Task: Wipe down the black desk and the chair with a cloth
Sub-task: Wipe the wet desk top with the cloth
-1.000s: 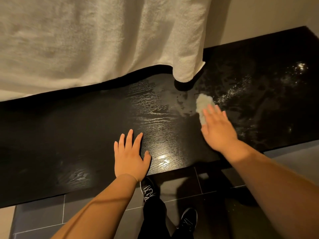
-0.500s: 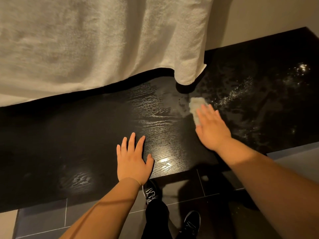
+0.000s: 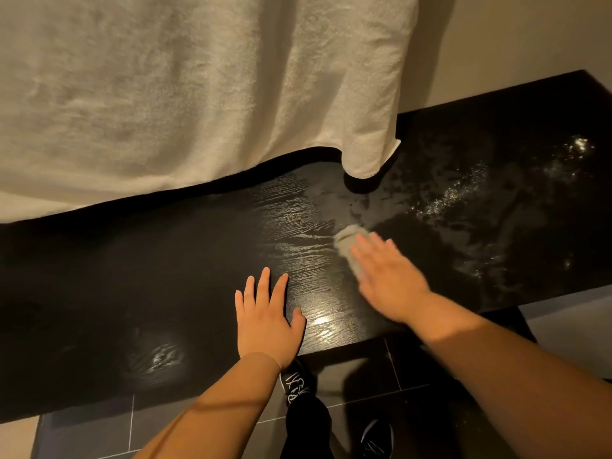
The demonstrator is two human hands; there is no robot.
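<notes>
A: Where is the cloth (image 3: 347,241)?
B: On the surface (image 3: 132,276), under the right hand (image 3: 387,276), fingers flat; left hand (image 3: 265,314) rests spread.
A: Handling?
B: Soft, light, I think; press its middle.

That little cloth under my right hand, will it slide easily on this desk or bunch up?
The cloth looks soft and wadded, so it probably bunches unless the flat right hand spreads it. Wet streaks on the glossy black desk suggest it glides easily.
</notes>
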